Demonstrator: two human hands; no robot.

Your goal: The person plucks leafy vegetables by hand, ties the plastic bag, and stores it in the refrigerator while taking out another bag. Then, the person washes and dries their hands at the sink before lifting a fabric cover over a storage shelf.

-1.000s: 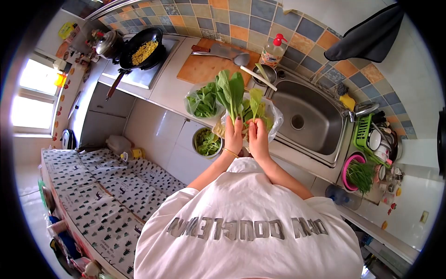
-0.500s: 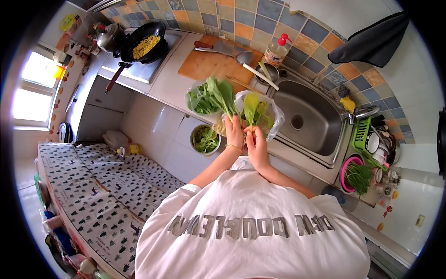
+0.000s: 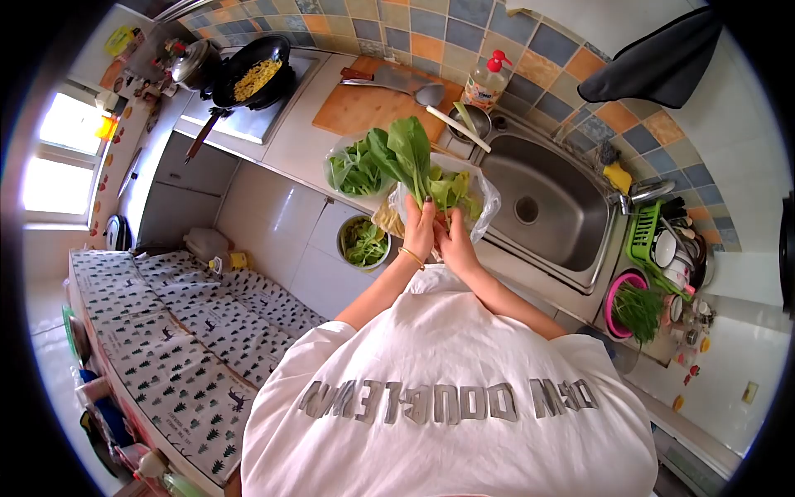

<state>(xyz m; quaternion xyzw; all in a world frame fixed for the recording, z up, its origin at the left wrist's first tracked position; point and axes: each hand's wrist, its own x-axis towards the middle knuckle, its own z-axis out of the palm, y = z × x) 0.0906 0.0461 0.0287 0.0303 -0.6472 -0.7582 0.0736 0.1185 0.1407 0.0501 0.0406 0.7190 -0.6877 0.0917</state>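
My left hand (image 3: 420,230) is closed on the stems of a bunch of leafy greens (image 3: 407,156), whose broad leaves point up toward the counter. Beside it, nearly touching, my right hand (image 3: 453,241) has its fingers drawn together; what they pinch, if anything, is hidden. Behind the hands lies a clear plastic bag (image 3: 489,199) with yellowish-green leaves. Another bag of green leaves (image 3: 354,168) sits just left of the held bunch. Below and to the left, a round bowl (image 3: 364,243) contains loose leaves.
A cutting board (image 3: 339,108) bears a cleaver (image 3: 393,83) and ladle. The sink (image 3: 551,203) is at right, with a small pot (image 3: 469,123) and a bottle (image 3: 484,85) near it. A wok (image 3: 252,74) stands on the stove. A pink basin (image 3: 614,311) is far right.
The greens in my left hand have shifted slightly and show broader leaves. The yellowish leaf that stood upright at my right hand no longer does. Both hands sit slightly differently.
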